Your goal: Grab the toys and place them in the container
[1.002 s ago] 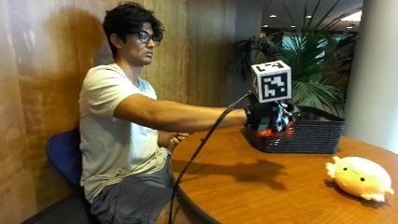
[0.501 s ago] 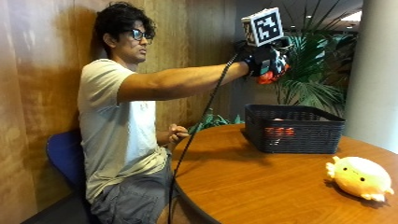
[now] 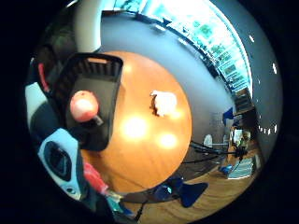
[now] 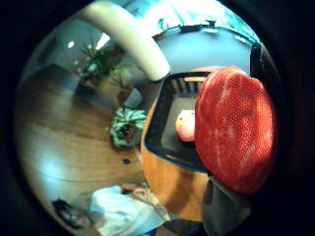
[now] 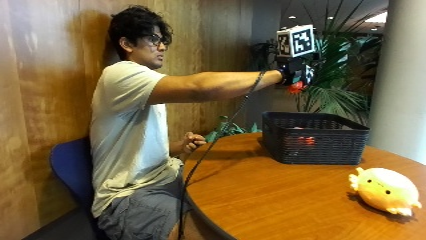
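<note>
Gloved right hand [image 5: 296, 75] now sits high above the black woven plastic basket [image 5: 313, 137], arm stretched out approx level. 1 s ago it was down at the basket rim; 0.5 s ago already lifted, slightly higher than now. It grips a red mesh-textured round toy [image 4: 235, 129], edge visible under the glove in outside view. Outside cam framing shifted too, so the cam moved.

Daylight from windows, interior dim-warm. Glare spots on round table [image 3: 140, 140]; soft shadow under yellow plush [image 5: 386, 190]. Palm views heavily fisheye-warped, black vignette; red toy [image 4: 236, 128] close, blurred.
</note>
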